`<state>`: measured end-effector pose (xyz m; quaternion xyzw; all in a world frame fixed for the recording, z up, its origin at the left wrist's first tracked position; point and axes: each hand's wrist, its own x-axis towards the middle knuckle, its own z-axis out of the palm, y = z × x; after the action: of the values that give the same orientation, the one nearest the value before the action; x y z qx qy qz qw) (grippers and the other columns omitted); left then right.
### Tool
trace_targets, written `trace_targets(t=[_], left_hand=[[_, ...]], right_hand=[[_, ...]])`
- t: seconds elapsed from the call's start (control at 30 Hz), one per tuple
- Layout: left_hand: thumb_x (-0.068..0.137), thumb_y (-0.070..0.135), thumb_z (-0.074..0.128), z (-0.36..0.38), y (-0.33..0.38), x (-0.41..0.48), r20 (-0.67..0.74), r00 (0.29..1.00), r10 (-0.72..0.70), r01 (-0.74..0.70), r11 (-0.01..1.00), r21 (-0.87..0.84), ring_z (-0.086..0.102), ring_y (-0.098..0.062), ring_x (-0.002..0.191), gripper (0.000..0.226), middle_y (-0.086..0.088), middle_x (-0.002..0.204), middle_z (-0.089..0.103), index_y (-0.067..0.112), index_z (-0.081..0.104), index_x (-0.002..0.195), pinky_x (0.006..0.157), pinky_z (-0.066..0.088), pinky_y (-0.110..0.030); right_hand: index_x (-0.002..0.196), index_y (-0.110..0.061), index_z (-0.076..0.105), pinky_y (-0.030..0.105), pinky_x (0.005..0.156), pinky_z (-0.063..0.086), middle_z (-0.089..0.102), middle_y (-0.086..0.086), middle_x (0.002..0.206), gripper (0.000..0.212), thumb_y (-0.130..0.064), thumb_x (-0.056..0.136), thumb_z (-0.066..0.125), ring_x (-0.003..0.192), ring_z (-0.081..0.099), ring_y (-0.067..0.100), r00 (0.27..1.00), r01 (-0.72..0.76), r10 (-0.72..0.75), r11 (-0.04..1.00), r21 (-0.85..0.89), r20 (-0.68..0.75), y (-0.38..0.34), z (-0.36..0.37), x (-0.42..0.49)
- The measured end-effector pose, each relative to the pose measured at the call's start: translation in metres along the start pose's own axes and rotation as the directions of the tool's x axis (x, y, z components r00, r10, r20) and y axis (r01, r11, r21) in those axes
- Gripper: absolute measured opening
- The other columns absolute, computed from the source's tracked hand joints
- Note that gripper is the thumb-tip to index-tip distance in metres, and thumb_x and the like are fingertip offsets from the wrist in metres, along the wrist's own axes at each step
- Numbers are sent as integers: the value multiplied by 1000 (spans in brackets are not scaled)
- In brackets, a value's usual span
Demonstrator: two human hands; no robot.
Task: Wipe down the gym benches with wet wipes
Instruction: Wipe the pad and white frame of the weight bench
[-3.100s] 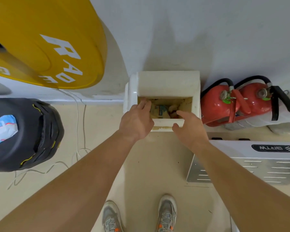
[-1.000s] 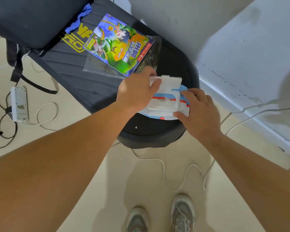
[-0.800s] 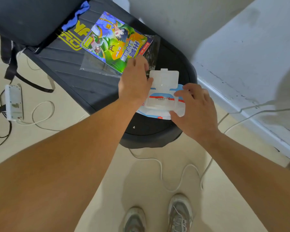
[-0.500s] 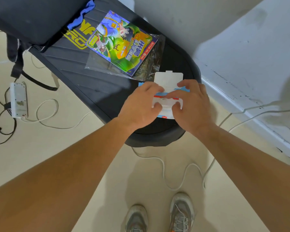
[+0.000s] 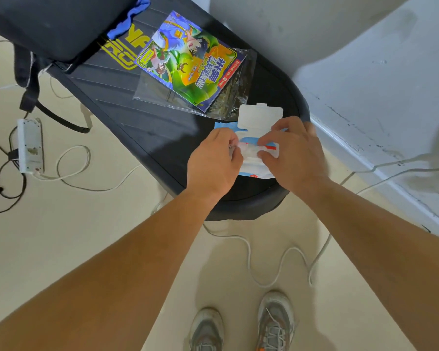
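1. Wet-wipe pack (image 5: 254,168) lies on the near right end of the black padded counter (image 5: 147,122), close to its rounded edge. Its white lid flap (image 5: 260,116) is flipped open toward the far side.
2. Left hand (image 5: 213,163): grip clamped, thumb and finger pinching the left end of a white wipe (image 5: 249,151) at the pack's opening.
3. Right hand (image 5: 297,155): grip also pinched together on that same sheet from the right, as far as I can tell. Its fingers hide part of the opening, so it may also be catching the pack film.
4. The wipe looks crumpled and only partly out of the pack, not free yet.
5. Progress, my call: early. The pack is open and a sheet is being drawn, but I see no wiping contact with the pad.
6. Left to do: pull the wipe free, then wipe this counter and any others.
7. In the way: a comic book in a clear sleeve (image 5: 190,62) lies just beyond the pack, and a black bag (image 5: 48,21) with a blue cloth (image 5: 127,21) sits on the far left part. I'd say these have to shift for a full wipe.
8. On the floor: a power strip (image 5: 29,145) on the left, loose white cables (image 5: 249,254) and my operator's shoes (image 5: 274,323) near.
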<state>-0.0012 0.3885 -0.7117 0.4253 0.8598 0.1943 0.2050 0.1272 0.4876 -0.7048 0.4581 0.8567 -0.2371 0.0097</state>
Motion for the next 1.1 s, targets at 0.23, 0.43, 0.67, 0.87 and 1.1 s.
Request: trace_targets(t=[0.23,0.43,0.67,0.87,1.1], left_hand=[[101,23,55,5,3,-2,26,990,137,-139,984,111,63,-21,109,42,0,147,47,32,52,142,86,57,-33],[93,53,59,6,9,-2,90,993,74,-85,988,125,50,-15,124,46,10,146,44,34,57,135,92,54,-37],[91,46,69,4,25,1,114,993,-8,-19,973,228,47,-17,123,45,6,141,42,32,54,131,85,54,-36],[91,40,70,-2,34,-4,93,995,-49,34,988,150,48,-18,123,49,4,141,43,31,49,135,90,53,-32],[95,41,63,1,29,-26,95,995,14,-19,998,54,49,-16,125,45,4,137,55,27,51,136,96,49,-31]], right_hand=[[101,-27,63,27,92,43,54,0,129,4,-25,98,62,114,49,21,1000,16,-16,997,71,6,0,-4,-1],[99,-26,46,31,88,51,53,-5,110,8,-22,104,51,96,49,15,996,-39,24,981,189,82,1,-21,-1],[100,-24,44,30,76,51,59,-2,109,10,-17,104,48,94,59,21,997,-75,77,957,282,4,6,-42,-19],[94,0,57,31,66,52,61,17,98,4,1,96,54,82,56,21,924,83,22,963,256,-382,27,-74,-44],[92,-9,62,22,78,40,60,5,105,4,-9,95,60,90,55,18,968,-93,146,964,249,-206,20,-79,-64]])
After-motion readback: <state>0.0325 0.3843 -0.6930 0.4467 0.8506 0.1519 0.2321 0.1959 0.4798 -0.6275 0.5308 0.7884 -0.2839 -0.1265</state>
